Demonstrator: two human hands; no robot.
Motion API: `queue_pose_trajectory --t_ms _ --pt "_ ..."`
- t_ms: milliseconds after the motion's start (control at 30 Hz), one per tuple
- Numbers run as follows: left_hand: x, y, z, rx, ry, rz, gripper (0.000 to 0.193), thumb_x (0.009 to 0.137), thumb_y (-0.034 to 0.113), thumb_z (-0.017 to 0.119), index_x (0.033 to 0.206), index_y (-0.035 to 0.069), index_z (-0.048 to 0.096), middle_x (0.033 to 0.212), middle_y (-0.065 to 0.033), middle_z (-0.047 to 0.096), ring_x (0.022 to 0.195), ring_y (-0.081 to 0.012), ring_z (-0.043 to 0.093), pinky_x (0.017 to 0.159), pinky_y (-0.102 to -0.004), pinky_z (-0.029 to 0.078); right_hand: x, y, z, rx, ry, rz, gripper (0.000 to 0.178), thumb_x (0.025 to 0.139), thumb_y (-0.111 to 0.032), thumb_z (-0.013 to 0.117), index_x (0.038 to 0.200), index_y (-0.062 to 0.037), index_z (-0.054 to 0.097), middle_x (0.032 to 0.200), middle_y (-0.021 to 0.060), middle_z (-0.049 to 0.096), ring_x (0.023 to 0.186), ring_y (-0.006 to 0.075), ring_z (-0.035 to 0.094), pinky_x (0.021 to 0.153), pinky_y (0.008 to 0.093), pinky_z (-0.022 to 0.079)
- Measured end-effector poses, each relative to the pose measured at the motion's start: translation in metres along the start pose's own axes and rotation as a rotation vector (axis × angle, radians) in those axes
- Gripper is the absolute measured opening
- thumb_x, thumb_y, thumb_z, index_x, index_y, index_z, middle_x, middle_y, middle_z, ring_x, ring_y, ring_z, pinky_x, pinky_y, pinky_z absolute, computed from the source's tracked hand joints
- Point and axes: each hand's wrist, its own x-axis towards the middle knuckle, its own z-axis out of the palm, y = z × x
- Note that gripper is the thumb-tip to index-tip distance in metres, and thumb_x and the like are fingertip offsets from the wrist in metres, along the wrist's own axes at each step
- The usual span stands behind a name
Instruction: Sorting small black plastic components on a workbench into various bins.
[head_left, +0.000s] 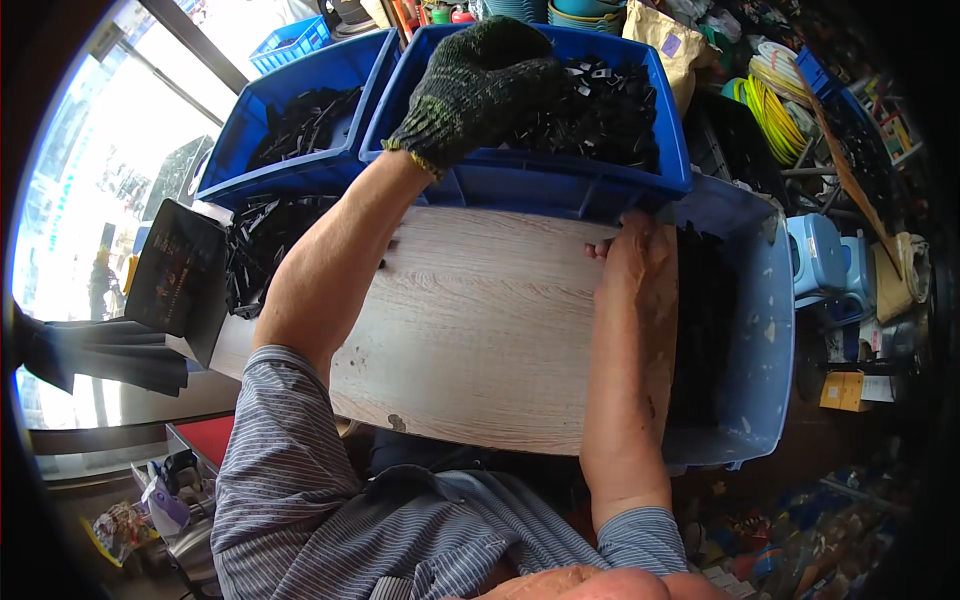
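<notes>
My left hand [468, 92], in a dark green and black knitted glove, reaches over the large blue bin [520, 172] at the far side of the board. Its fingers curl down towards the small black pieces [610, 115] in that bin; the fingertips and anything in them are hidden. My bare right hand [637, 245] is at the right end of the pale wooden board [480, 310], just in front of the bin's near wall. Its fingers are bent in, with fingertips showing on the left side. What they hold, if anything, cannot be made out.
A second blue bin [285, 168] with black pieces stands at the left. More black pieces [265, 250] lie beside a dark open box [180, 270]. A worn light-blue tub [765, 330] holds black pieces on the right. Farther right are a yellow hose coil [778, 120] and blue stools [825, 260].
</notes>
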Motion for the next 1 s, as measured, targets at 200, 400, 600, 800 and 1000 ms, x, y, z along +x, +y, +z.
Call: queue_pose_trajectory --t_ms 200,400,600,800,1000 --pt "-0.068 0.033 0.017 0.426 0.113 0.460 0.036 0.075 0.016 0.081 0.108 0.008 0.068 0.106 -0.0133 0.070 0.093 -0.0268 0.070 0.082 -0.0351 0.058 -0.002 -0.001 -0.002 -0.010 -0.044 -0.006 0.022 0.092 -0.019 0.052 0.099 -0.0005 0.060 0.065 0.0062 0.051 0.048 0.0134 0.048 0.047 0.0323 0.051" --pt "-0.129 -0.002 0.055 0.550 -0.118 0.365 0.037 0.073 0.010 0.082 0.107 0.008 0.068 0.113 -0.0164 0.065 0.094 -0.0366 0.068 0.080 -0.0428 0.057 0.008 0.008 0.002 -0.113 0.053 -0.128 0.022 0.093 -0.023 0.052 0.094 -0.0026 0.061 0.070 0.0050 0.054 0.049 0.0134 0.049 0.048 0.0324 0.049" --pt "-0.136 -0.005 0.061 0.695 -0.269 0.255 0.043 0.078 0.024 0.077 0.116 0.008 0.066 0.122 -0.0183 0.061 0.117 -0.0399 0.056 0.086 -0.0500 0.053 -0.004 -0.006 0.001 -0.076 0.026 0.008 0.026 0.092 -0.027 0.052 0.092 -0.0040 0.064 0.079 0.0032 0.059 0.053 0.0125 0.051 0.050 0.0291 0.045" --pt "-0.133 0.000 0.047 0.718 -0.318 0.204 0.055 0.079 0.029 0.076 0.129 0.011 0.061 0.131 -0.0180 0.058 0.120 -0.0393 0.056 0.089 -0.0492 0.053 0.002 0.003 -0.003 -0.132 0.014 -0.105 0.029 0.092 -0.027 0.054 0.094 -0.0019 0.066 0.086 0.0055 0.062 0.068 0.0148 0.056 0.058 0.0297 0.046" --pt "-0.131 -0.001 0.027 0.464 -0.136 0.125 0.046 0.086 0.000 0.066 0.130 0.008 0.061 0.125 -0.0173 0.062 0.102 -0.0289 0.067 0.079 -0.0363 0.058 0.003 0.007 0.001 -0.126 0.097 -0.254 0.033 0.091 -0.026 0.053 0.084 0.0049 0.063 0.070 0.0071 0.056 0.070 0.0146 0.051 0.067 0.0323 0.043"
